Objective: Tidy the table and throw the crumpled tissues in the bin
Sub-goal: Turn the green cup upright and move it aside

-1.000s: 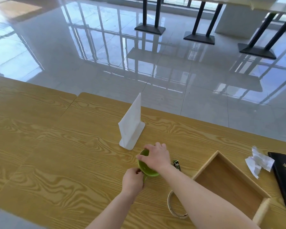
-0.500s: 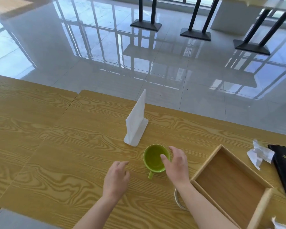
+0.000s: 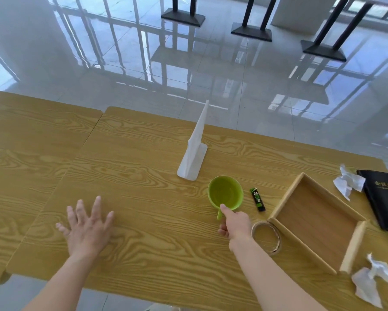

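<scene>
Two crumpled tissues [image 3: 349, 184] are left lying on the desk [image 3: 143, 176]: one just past the far right corner of the wooden tray [image 3: 286, 196], right beside the black folder [image 3: 383, 203], and a second tissue [image 3: 371, 280] off the tray's near right corner. No bin is in view. Neither tissue is being touched. To the tray's left, the green cup [image 3: 225, 193] is gripped by the right hand [image 3: 234, 223], fingers wrapped at the handle, thumb laid up against the rim. Between cup and tray a small green sachet [image 3: 258, 199] is seen, with a tape roll [image 3: 266, 237] at the tray's near left corner. Far left of the tray, the left hand [image 3: 87, 227] is spread flat, fingers straight, nothing held.

The cup looks to be the piece being tidied. It should be lifted level by the handle, carried over the tray's left wall with the sachet and tape roll cleared, and set down flat inside. The free hand could then be sent for the tissues.
</scene>
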A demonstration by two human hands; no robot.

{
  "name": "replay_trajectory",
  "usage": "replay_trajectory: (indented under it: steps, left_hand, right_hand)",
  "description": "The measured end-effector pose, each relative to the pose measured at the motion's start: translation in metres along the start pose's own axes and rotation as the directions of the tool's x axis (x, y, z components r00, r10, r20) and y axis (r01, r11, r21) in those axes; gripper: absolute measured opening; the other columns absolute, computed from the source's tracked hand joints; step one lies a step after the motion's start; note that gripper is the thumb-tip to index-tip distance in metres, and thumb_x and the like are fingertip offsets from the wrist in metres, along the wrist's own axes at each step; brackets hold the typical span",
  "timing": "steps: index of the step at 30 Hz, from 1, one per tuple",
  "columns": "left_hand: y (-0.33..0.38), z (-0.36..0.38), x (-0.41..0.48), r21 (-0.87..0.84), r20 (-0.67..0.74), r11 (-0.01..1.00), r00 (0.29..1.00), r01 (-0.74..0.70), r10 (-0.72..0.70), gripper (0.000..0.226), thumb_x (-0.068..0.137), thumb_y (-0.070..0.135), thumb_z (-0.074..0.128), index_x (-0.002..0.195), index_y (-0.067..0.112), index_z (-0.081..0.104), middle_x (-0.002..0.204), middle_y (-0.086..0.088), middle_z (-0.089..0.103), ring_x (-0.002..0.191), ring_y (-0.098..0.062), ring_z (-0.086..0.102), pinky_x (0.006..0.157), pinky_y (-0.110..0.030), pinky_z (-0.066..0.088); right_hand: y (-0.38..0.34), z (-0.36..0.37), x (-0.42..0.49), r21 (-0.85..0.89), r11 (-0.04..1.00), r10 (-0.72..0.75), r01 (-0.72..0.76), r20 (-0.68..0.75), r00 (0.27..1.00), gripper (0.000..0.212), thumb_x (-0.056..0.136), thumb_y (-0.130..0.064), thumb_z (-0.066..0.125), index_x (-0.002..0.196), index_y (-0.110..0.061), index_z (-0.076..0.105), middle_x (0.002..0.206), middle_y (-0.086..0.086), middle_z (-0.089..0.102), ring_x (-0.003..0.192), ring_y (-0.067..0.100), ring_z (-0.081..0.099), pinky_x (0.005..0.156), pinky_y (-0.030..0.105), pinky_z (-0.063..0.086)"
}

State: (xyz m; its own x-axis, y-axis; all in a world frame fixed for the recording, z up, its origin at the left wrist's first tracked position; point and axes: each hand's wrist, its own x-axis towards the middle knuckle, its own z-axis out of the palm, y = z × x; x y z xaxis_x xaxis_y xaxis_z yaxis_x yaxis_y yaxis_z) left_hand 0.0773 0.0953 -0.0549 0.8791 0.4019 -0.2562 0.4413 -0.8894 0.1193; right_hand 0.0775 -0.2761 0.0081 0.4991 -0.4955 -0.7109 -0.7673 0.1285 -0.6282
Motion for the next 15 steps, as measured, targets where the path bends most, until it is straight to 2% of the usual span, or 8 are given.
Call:
replay_trajectory:
  steps: [4, 6, 7, 9, 11, 13, 15]
  left_hand:
    - [-0.029, 0.004, 0.004, 0.012, 0.045, 0.999, 0.998, 0.044, -0.045, 0.071, 0.083, 0.081, 0.007, 0.148, 0.054, -0.005, 0.164, 0.0, -0.003, 0.149, -0.031, -0.01, 0.113, -0.065, -0.006]
    - [-0.033, 0.006, 0.002, -0.021, 0.037, 0.999, 0.999, 0.034, -0.034, 0.07, 0.082, 0.083, 0.006, 0.146, 0.058, -0.009, 0.164, 0.003, -0.006, 0.149, -0.029, -0.014, 0.111, -0.055, -0.023]
    - [-0.033, 0.007, 0.001, -0.026, 0.033, 0.999, 0.999, 0.032, -0.031, 0.07, 0.081, 0.085, 0.005, 0.145, 0.059, -0.011, 0.164, 0.004, -0.008, 0.149, -0.028, -0.017, 0.105, -0.047, -0.034]
    - [-0.032, 0.009, -0.001, -0.025, 0.025, 0.999, 0.999, 0.034, -0.033, 0.07, 0.08, 0.085, 0.001, 0.144, 0.06, -0.014, 0.164, 0.005, -0.01, 0.148, -0.026, -0.019, 0.095, -0.039, -0.041]
    - [-0.033, 0.012, -0.001, -0.022, 0.009, 0.999, 0.999, 0.04, -0.04, 0.07, 0.08, 0.085, 0.001, 0.144, 0.06, -0.013, 0.164, 0.006, -0.009, 0.148, -0.025, -0.019, 0.1, -0.042, -0.038]
    - [-0.034, 0.016, 0.001, -0.012, -0.016, 0.999, 0.999, 0.041, -0.041, 0.07, 0.08, 0.085, 0.0, 0.144, 0.059, -0.013, 0.164, 0.005, -0.009, 0.148, -0.024, -0.019, 0.11, -0.051, -0.027]
    - [-0.034, 0.018, 0.002, 0.002, -0.045, 0.999, 0.998, 0.042, -0.042, 0.071, 0.081, 0.084, -0.001, 0.146, 0.057, -0.011, 0.165, 0.005, -0.008, 0.149, -0.025, -0.017, 0.114, -0.057, -0.017]
  right_hand:
    - [0.0, 0.005, 0.005, 0.095, 0.995, 0.031, -0.03, -0.001, 1.0, 0.021, 0.085, -0.021, 0.072, 0.083, -0.002, 0.064, 0.063, 0.01, 0.057, 0.046, 0.02, 0.05, 0.045, 0.03, 0.048]
    - [-0.002, 0.006, 0.008, 0.122, 0.991, 0.047, -0.048, 0.008, 0.999, 0.013, 0.08, -0.016, 0.069, 0.08, -0.004, 0.064, 0.06, 0.01, 0.057, 0.046, 0.02, 0.048, 0.042, 0.027, 0.043]
    - [-0.003, 0.007, 0.01, 0.133, 0.99, 0.053, -0.053, 0.003, 0.999, 0.011, 0.078, -0.014, 0.068, 0.081, -0.004, 0.064, 0.062, 0.01, 0.058, 0.047, 0.02, 0.048, 0.043, 0.027, 0.042]
    - [-0.005, 0.009, 0.013, 0.128, 0.991, 0.04, -0.037, -0.025, 0.999, 0.011, 0.075, -0.013, 0.065, 0.082, -0.004, 0.063, 0.065, 0.011, 0.058, 0.049, 0.02, 0.05, 0.044, 0.027, 0.044]
    - [-0.007, 0.011, 0.016, 0.084, 0.996, 0.009, -0.006, -0.034, 0.999, 0.01, 0.075, -0.013, 0.064, 0.08, -0.005, 0.063, 0.065, 0.011, 0.058, 0.05, 0.021, 0.05, 0.045, 0.028, 0.046]
    - [-0.007, 0.013, 0.017, 0.017, 0.999, -0.04, 0.04, -0.028, 0.999, 0.009, 0.076, -0.014, 0.063, 0.076, -0.005, 0.063, 0.063, 0.01, 0.057, 0.05, 0.022, 0.049, 0.047, 0.03, 0.046]
    - [-0.006, 0.015, 0.016, -0.015, 0.996, -0.083, 0.083, -0.007, 0.997, 0.008, 0.077, -0.014, 0.063, 0.073, -0.007, 0.062, 0.063, 0.009, 0.056, 0.051, 0.022, 0.048, 0.048, 0.031, 0.044]
